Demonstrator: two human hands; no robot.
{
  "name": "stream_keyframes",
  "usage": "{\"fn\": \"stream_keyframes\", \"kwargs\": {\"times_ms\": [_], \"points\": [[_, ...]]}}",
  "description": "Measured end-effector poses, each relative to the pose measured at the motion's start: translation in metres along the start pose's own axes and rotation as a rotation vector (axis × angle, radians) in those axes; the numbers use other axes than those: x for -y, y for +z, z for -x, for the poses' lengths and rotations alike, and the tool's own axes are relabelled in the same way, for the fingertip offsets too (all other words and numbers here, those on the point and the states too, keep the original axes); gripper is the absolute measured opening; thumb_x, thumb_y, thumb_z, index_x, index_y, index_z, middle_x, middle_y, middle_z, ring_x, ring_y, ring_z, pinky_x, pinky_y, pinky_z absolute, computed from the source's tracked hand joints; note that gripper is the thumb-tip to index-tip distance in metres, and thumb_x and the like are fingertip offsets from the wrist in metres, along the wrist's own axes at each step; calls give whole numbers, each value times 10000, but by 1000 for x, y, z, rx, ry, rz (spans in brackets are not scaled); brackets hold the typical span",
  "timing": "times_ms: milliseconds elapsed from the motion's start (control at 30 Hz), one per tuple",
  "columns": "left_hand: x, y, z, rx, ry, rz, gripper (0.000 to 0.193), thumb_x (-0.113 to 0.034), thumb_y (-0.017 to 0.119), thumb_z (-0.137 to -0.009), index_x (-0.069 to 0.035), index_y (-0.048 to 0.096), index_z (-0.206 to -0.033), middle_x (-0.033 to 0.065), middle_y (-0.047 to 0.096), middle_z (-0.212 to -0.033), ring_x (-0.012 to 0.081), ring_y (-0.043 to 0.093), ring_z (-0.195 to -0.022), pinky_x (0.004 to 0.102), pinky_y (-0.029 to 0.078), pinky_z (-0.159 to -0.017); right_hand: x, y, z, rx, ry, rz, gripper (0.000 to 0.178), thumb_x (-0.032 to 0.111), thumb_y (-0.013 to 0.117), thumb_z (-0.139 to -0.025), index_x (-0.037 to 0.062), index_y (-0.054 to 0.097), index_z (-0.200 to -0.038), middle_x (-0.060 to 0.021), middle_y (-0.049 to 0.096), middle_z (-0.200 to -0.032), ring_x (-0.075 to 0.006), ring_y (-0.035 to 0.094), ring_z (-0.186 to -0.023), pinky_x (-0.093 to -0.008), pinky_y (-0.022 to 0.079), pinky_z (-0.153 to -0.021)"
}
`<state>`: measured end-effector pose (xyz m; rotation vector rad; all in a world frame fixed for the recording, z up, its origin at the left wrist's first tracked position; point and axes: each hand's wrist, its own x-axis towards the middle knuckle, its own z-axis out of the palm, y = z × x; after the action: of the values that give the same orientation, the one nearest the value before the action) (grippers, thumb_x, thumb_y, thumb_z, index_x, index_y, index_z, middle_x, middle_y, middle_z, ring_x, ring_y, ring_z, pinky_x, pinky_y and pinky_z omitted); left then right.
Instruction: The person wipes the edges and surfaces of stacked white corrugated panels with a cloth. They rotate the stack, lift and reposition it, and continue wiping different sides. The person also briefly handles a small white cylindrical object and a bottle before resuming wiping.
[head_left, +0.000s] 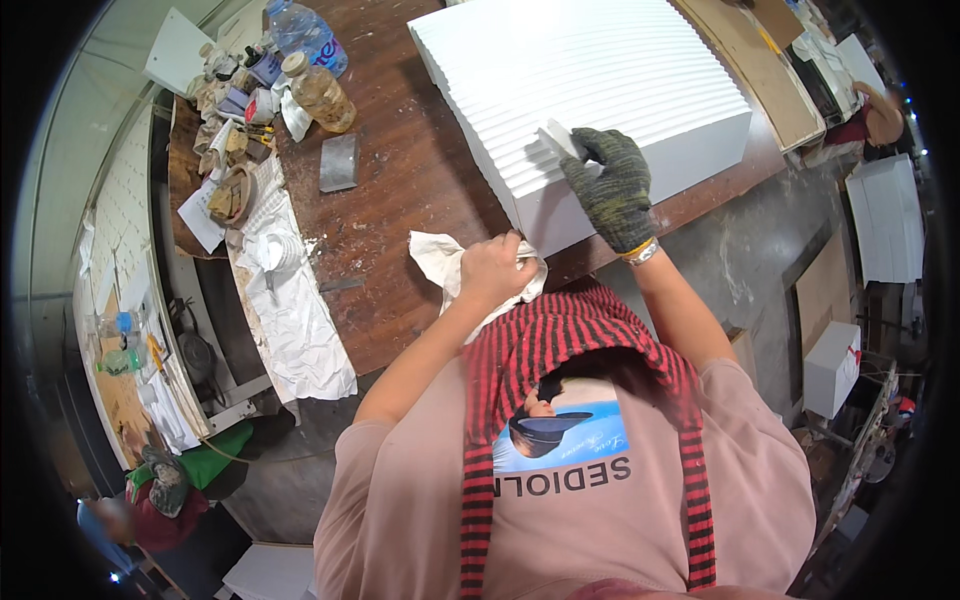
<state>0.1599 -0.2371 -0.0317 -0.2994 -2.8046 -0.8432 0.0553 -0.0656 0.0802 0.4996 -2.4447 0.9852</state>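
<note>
A large white block [610, 60] with a ribbed, fluted top lies on the brown wooden table [400, 200]. Over its near part is my right hand [610, 185], in a dark green-grey knitted glove. Thumb and fingers pinch a small white flat piece [556, 140] that sits at the ribbed surface; whether it touches the ribs I cannot tell. My bare left hand [492, 270] is closed on a crumpled white cloth [432, 256] at the table's near edge, beside the block's near corner. Some of the cloth is hidden under the fingers.
At the table's left stand a large clear bottle [305, 38] and a jar with brownish contents [320, 95]. A grey rectangular pad [339, 164] lies nearby. White paper [310, 340] with a white cup [282, 252] covers the left edge. Cardboard [745, 70] lies beyond the block.
</note>
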Motion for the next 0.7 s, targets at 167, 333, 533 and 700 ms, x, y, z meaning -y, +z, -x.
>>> {"fn": "stream_keyframes", "kwargs": {"times_ms": [167, 333, 533, 700], "points": [[6, 7, 5, 0, 11, -2, 333, -336, 721, -746, -61, 654, -923, 131, 681, -759, 342, 680, -639, 453, 547, -573, 22, 25, 14, 3, -163, 93, 318, 305, 753, -766, 122, 692, -1020, -68, 664, -875, -270, 636, -881, -443, 461, -842], [4, 4, 4, -17, 17, 7, 318, -329, 721, -745, -63, 648, -904, 127, 677, -749, 341, 677, -637, 451, 547, -578, 17, 43, 24, -39, -265, 140, 339, 302, 753, -751, 116, 690, -1027, -88, 651, -882, -278, 619, -915, -475, 423, -961], [4, 6, 4, -56, 21, 0, 284, -323, 704, -747, -67, 634, -846, 128, 674, -754, 337, 677, -649, 448, 542, -574, -14, 10, 3, -119, -124, 179, 253, 280, 748, -808, 103, 711, -986, -62, 653, -788, -251, 621, -754, -445, 458, -889], [5, 5, 5, 30, -5, -5, 342, -358, 729, -760, -69, 647, -923, 123, 687, -791, 342, 681, -659, 466, 544, -594, 15, 49, 15, -62, -261, 98, 234, 260, 753, -744, 146, 697, -941, -39, 628, -778, -255, 618, -806, -482, 418, -1040]]}}
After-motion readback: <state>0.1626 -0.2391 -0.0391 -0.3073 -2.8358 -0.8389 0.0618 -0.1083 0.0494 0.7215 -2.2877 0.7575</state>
